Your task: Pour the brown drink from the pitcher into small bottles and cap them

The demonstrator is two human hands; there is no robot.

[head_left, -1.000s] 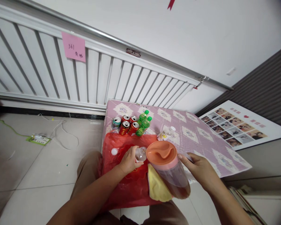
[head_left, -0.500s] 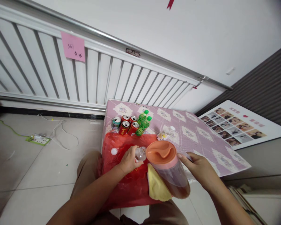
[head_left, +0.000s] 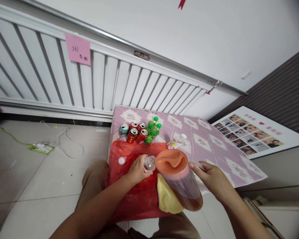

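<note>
My left hand (head_left: 137, 170) is closed around a small clear bottle (head_left: 149, 163), which has no cap on its open neck. My right hand (head_left: 210, 177) grips the handle of a clear pitcher (head_left: 181, 187) with an orange lid (head_left: 171, 161). The pitcher is tilted, its lid close beside the bottle's mouth, and brown liquid lies towards its base. Whether liquid passes between them I cannot tell. A yellow cloth (head_left: 168, 197) lies beneath the pitcher's near side. On the red plastic sheet (head_left: 119, 205), left of my left hand, rests a white cap (head_left: 122, 161).
Several drink cans (head_left: 133, 136) and two green bottles (head_left: 153, 131) stand at the back of the patterned mattress (head_left: 214, 159). Another clear bottle with a white cap (head_left: 180, 139) is right of them. A radiator (head_left: 129, 83) runs behind. On the floor lies a power strip (head_left: 41, 148).
</note>
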